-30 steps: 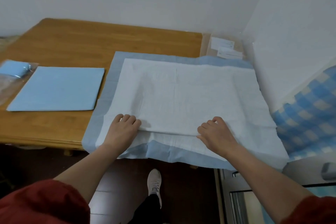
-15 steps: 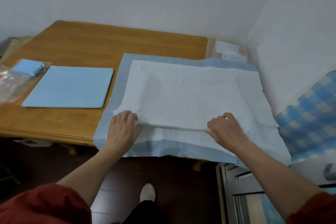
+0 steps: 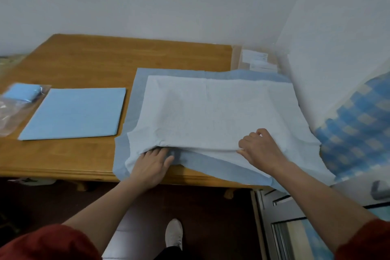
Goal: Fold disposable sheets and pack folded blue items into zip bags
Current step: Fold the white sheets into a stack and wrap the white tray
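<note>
A big white sheet (image 3: 211, 112) with a blue edge lies on the table (image 3: 84, 59), in the middle and right of the frame, and its near side is lifted into a fold. The right hand (image 3: 260, 151) pinches that fold with bent fingers and thumb, while the left hand (image 3: 150, 164) pokes its fingers under the fold, so I cannot tell if it grips the sheet. At the left lies a flat blue square (image 3: 73, 112), and beside it, at the far left edge, a clear bag (image 3: 10, 116) with a small blue pack (image 3: 21, 93) in it.
</note>
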